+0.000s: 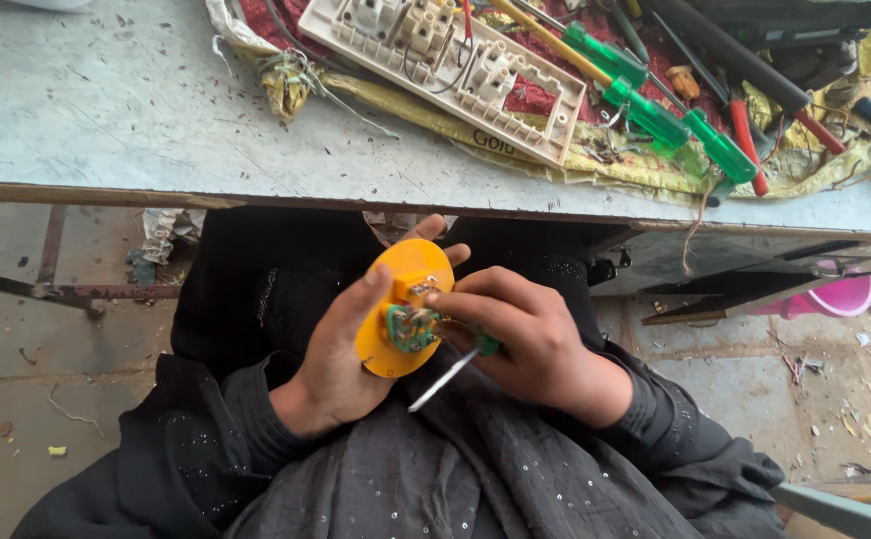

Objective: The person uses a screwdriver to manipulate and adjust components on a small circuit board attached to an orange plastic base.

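Pinching the orange disc [403,309] in your left hand [341,354], your right hand [520,334] fingers grip a screwdriver [455,367] that could slip and nick the wires [413,327].

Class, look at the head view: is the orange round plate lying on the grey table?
No: the orange round plate is held up over the lap in the left hand, below the edge of the grey table.

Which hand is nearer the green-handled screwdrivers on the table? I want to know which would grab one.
The right hand, though neither is close. It sits below the table edge, almost under the green-handled screwdrivers. The left hand, holding the orange disc, is farther off to the left.
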